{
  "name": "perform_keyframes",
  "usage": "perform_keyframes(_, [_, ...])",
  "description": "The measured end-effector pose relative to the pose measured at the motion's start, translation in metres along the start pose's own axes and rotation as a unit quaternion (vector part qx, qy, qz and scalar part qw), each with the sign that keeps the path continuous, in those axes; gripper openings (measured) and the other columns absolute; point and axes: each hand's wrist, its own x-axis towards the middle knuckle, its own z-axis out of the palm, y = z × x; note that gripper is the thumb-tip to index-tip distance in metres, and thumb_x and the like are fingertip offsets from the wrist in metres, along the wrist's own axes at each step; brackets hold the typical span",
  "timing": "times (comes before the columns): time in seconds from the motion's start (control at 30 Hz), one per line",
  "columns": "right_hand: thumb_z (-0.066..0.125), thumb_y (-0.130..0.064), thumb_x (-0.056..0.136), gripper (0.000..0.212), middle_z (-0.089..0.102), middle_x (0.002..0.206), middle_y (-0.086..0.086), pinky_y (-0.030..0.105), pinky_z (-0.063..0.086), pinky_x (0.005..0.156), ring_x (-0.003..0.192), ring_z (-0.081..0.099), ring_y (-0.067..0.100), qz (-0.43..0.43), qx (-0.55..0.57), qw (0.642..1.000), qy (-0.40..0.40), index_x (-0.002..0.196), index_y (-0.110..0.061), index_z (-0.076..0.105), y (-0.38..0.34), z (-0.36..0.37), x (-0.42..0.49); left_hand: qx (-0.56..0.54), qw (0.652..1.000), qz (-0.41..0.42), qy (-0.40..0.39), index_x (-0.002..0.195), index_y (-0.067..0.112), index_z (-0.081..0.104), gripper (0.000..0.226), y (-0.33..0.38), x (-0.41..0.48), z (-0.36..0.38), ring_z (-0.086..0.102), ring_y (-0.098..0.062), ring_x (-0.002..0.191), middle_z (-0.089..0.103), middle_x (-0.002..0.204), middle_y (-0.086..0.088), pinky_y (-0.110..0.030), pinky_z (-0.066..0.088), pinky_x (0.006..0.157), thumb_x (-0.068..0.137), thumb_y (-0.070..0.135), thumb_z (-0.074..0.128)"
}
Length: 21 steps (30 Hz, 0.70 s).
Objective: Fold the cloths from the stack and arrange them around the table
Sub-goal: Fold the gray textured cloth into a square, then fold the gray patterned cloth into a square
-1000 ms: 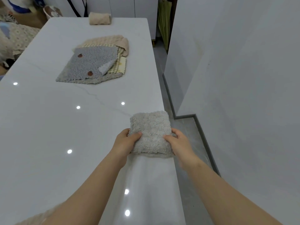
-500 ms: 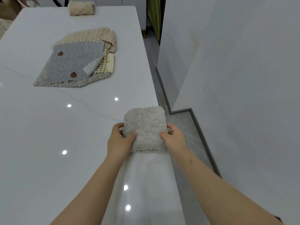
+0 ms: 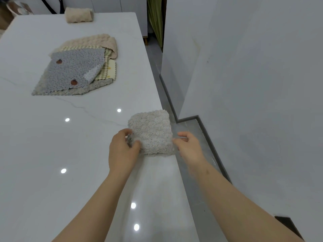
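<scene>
Folded cloth [image 3: 151, 132] at the table's [image 3: 52, 154] right edge
Left hand [image 3: 122, 151] pinches its left side; right hand's [image 3: 187, 145] grip is unclear. So near the rim, it may slip to the floor [image 3: 189, 127].

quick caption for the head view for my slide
Left hand pinches, right hand touches a folded grey cloth at the table edge, stack beyond

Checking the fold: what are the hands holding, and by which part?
The folded grey cloth. The left hand pinches its left edge; the right hand is at its right edge, but whether it grips cannot be told.
</scene>
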Motion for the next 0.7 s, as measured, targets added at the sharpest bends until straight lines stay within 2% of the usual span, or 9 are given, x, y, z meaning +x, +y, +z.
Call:
perform_keyframes(0.07, [0.054,-0.014,0.09,0.034,0.049,0.091,-0.007,0.018,0.04,0.067,0.075,0.047,0.001,-0.005,-0.012,1.0,-0.001,0.123,-0.014,0.049,0.004,-0.006,-0.013,0.03,0.998,0.053,-0.035,0.12,0.014,0.054,0.034,0.003,-0.011,-0.003,0.051,-0.013,0.103,0.057,0.117,0.002,-0.024,0.038,0.084,0.087,0.016,0.057])
perform_keyframes(0.2, [0.054,-0.017,0.09,0.032,0.047,0.084,-0.012,0.008,0.038,0.056,0.072,0.047,-0.002,-0.009,-0.054,0.998,0.01,0.122,-0.015,0.049,0.017,-0.018,-0.039,0.105,0.978,0.128,-0.124,0.113,0.017,0.057,0.024,0.006,-0.027,-0.006,0.052,-0.009,0.095,0.058,0.104,0.008,-0.021,0.036,0.077,0.089,0.022,0.056])
perform_keyframes(0.3, [0.053,-0.017,0.09,0.032,0.048,0.085,-0.01,0.014,0.037,0.06,0.072,0.047,0.0,-0.017,-0.087,0.996,0.025,0.122,-0.015,0.049,0.031,-0.023,-0.062,0.162,0.957,0.166,-0.176,0.115,0.02,0.055,0.026,0.004,-0.041,-0.007,0.049,-0.007,0.093,0.055,0.102,0.009,-0.02,0.033,0.073,0.09,0.027,0.053])
perform_keyframes(0.37, [0.053,-0.018,0.09,0.033,0.05,0.093,-0.008,0.018,0.04,0.068,0.08,0.05,0.005,-0.037,-0.117,0.992,0.03,0.123,-0.015,0.049,0.042,-0.024,-0.081,0.184,0.946,0.18,-0.197,0.119,0.021,0.053,0.029,0.001,-0.057,-0.011,0.052,-0.009,0.099,0.057,0.111,0.007,-0.02,0.036,0.075,0.091,0.029,0.051])
perform_keyframes(0.43, [0.053,-0.018,0.089,0.036,0.051,0.105,-0.004,0.022,0.04,0.082,0.094,0.051,0.011,-0.06,-0.164,0.984,0.038,0.125,-0.014,0.049,0.053,-0.022,-0.099,0.209,0.936,0.191,-0.21,0.123,0.023,0.05,0.032,-0.005,-0.075,-0.017,0.053,-0.012,0.106,0.057,0.117,0.005,-0.022,0.04,0.08,0.092,0.031,0.049])
perform_keyframes(0.53, [0.052,-0.02,0.089,0.037,0.054,0.122,0.002,0.025,0.038,0.089,0.112,0.051,0.015,-0.095,-0.247,0.964,0.034,0.126,-0.015,0.05,0.073,-0.017,-0.132,0.239,0.923,0.207,-0.219,0.125,0.025,0.048,0.033,-0.019,-0.109,-0.035,0.052,-0.013,0.11,0.056,0.12,0.005,-0.025,0.043,0.086,0.093,0.033,0.047])
perform_keyframes(0.7, [0.048,-0.024,0.092,0.037,0.05,0.13,0.002,0.029,0.04,0.096,0.116,0.049,0.018,-0.109,-0.291,0.951,0.009,0.128,-0.019,0.046,0.106,0.001,-0.194,0.261,0.916,0.212,-0.22,0.126,0.027,0.046,0.033,-0.054,-0.16,-0.077,0.051,-0.011,0.112,0.054,0.122,0.008,-0.024,0.043,0.087,0.093,0.034,0.045])
